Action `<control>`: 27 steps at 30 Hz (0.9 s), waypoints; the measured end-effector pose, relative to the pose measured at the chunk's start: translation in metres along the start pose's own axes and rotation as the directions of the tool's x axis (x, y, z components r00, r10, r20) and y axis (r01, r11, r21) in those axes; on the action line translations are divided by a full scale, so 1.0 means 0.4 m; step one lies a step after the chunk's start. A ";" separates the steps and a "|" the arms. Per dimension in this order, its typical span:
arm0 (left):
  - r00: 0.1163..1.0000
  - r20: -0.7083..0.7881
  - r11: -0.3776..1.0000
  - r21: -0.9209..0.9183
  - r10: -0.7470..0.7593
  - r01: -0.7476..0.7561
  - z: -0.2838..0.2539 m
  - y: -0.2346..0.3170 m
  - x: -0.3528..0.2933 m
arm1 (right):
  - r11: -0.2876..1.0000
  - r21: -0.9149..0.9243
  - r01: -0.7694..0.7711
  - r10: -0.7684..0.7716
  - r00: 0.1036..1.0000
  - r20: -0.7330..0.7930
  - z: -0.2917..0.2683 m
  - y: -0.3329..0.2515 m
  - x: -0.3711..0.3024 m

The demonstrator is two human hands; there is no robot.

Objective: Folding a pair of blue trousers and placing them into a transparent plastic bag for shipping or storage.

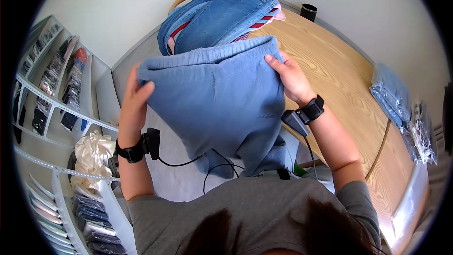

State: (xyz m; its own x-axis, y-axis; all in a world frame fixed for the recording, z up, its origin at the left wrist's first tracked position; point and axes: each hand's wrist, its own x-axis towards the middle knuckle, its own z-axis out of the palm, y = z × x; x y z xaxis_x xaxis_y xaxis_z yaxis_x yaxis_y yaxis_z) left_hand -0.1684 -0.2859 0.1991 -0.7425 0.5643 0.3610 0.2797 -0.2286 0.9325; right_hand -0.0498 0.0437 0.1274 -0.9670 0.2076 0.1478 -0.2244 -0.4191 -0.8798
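Left side of frame: shelf rack (60, 105) with bagged clothes (99, 222), plus a cream cloth (92, 156) bunched on it at lower left.

Left of centre: left hand (134, 97), curled in a pinch on the waistband's left end, thumb on the front, other fingers mostly hidden behind.

Centre: blue trousers (222, 108), off the table, hanging between both hands. Waist is at the top, touching both grips; legs drop toward the lower middle, hems unclear.

Upper middle: pile of jeans (226, 14) and other clothes, beyond the trousers.

Right of centre: right hand (293, 78), also pinched closed on the waistband's right end, thumb in front, fingers mostly out of sight.

Right side: wooden table (330, 52), black cup (308, 12) at upper right, bagged blue clothes (390, 92) at far right.

Progress, my read: trousers picked up and waist spread; not folded, bagged or set down. Overall count can't be told.
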 end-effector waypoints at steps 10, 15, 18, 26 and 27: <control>0.973 -0.208 0.977 0.163 -0.102 0.137 -0.050 -0.143 0.026 | 0.988 -0.045 -0.151 0.151 0.989 0.001 0.047 -0.010 0.040; 0.945 -0.328 0.931 0.346 0.001 0.119 0.043 -0.161 0.067 | 0.994 -0.056 0.097 -0.109 0.954 -0.280 0.103 0.057 0.062; 0.938 -0.339 0.918 0.390 0.075 0.068 0.146 -0.163 0.077 | 0.979 -0.152 0.132 -0.179 0.918 -0.355 0.128 0.126 0.063; 0.965 -0.208 0.901 0.430 0.161 -0.058 0.267 -0.258 0.074 | 0.921 -0.371 0.117 -0.217 0.946 -0.242 0.208 0.206 0.024; 0.969 -0.197 0.904 0.423 0.152 -0.056 0.266 -0.269 0.077 | 0.910 -0.392 0.135 -0.247 0.936 -0.252 0.201 0.206 0.025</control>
State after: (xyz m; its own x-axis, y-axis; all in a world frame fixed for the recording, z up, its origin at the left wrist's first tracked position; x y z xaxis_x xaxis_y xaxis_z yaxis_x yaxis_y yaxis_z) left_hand -0.1566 -0.1593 0.1112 -0.7965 0.3557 0.4890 0.5521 0.0978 0.8280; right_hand -0.0875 -0.0596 0.0928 -0.8190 0.5202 0.2422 -0.2875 -0.0069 -0.9577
